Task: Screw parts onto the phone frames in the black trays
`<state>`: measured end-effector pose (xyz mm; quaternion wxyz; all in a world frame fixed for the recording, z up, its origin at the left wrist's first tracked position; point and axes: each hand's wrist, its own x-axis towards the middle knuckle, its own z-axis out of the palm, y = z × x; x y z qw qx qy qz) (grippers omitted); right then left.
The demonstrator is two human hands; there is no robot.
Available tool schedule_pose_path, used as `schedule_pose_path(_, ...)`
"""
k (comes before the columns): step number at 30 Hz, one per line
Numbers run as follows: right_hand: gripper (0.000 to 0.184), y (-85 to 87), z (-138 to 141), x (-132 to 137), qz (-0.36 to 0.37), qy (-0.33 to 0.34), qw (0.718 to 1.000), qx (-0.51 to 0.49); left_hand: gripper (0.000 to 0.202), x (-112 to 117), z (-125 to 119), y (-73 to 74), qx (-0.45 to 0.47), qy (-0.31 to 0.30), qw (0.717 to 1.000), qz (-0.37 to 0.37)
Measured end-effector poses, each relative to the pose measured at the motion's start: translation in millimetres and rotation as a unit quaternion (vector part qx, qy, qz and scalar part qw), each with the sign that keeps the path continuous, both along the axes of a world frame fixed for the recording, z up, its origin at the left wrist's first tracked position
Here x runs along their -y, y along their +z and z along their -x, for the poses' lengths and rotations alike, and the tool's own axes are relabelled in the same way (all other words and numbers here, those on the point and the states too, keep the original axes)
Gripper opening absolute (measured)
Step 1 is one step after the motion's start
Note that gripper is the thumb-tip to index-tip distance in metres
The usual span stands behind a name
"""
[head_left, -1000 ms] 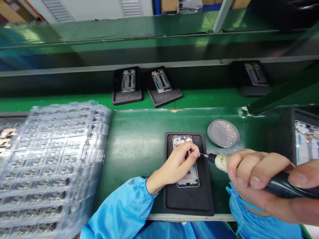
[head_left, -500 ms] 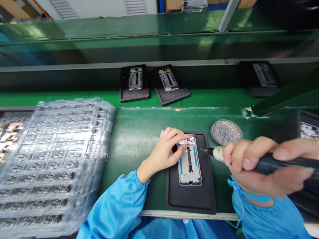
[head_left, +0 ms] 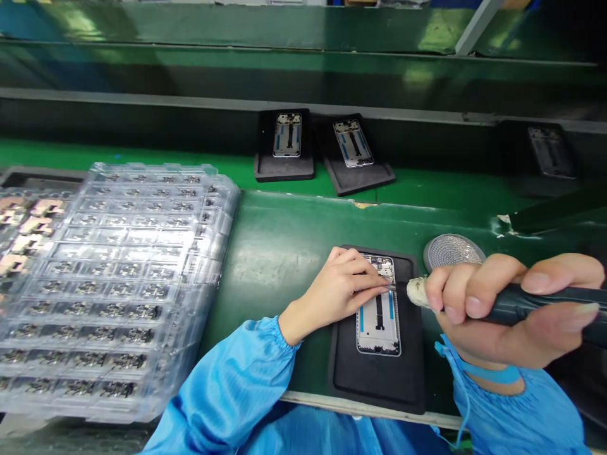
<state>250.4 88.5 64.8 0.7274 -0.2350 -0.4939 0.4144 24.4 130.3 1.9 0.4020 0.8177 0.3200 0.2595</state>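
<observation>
A phone frame (head_left: 379,322) with a black ribbon cable and blue strips lies in a black tray (head_left: 351,379) at the front of the bench. My left hand (head_left: 348,281) is over the frame's upper half, with thumb and fingers pinched together at the screwdriver's thin metal bit (head_left: 392,287). Anything small between the fingertips is hidden. From the right, my right hand (head_left: 502,309) grips a dark electric screwdriver (head_left: 507,306), its front end wrapped in white. The driver is held nearly level, its bit pointing left above the frame.
Stacked clear plastic trays (head_left: 123,272) of small metal parts fill the left. A round grey dish of screws (head_left: 453,249) stands behind my right hand. Along the green strip at the back lie black trays (head_left: 284,167) with phone frames. A dark post (head_left: 559,205) rises at right.
My left fingers have moved from the frame's top to the screwdriver's bit and closed there. The view has shifted, so the bench appears further right.
</observation>
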Motion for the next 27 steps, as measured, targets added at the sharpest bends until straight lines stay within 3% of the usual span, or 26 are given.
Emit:
schedule_pose_path(5,0.02,5.7,0,-2,0.0,0.002,1.0,0.015,0.031,3,0,3.5,-0.001,-0.001,1.0,-0.007)
schedule_pose_path(10,0.034,11.1,17,-30,-0.012,-0.041,0.999,0.032,0.06,0,3,7.1,-0.081,0.133,0.988,0.016)
schedule_pose_path(13,0.035,1.8,29,-50,-0.016,-0.06,0.998,0.024,0.059,-5,0,4.6,-0.12,0.174,0.976,0.058)
schedule_pose_path(19,0.033,-20.3,39,-64,0.007,-0.047,0.998,0.052,0.056,-9,-6,1.6,-0.122,0.189,0.971,0.088)
schedule_pose_path(27,0.033,-25.3,38,-65,-0.002,-0.043,0.997,0.06,0.056,-7,-8,2.9,-0.122,0.184,0.972,0.081)
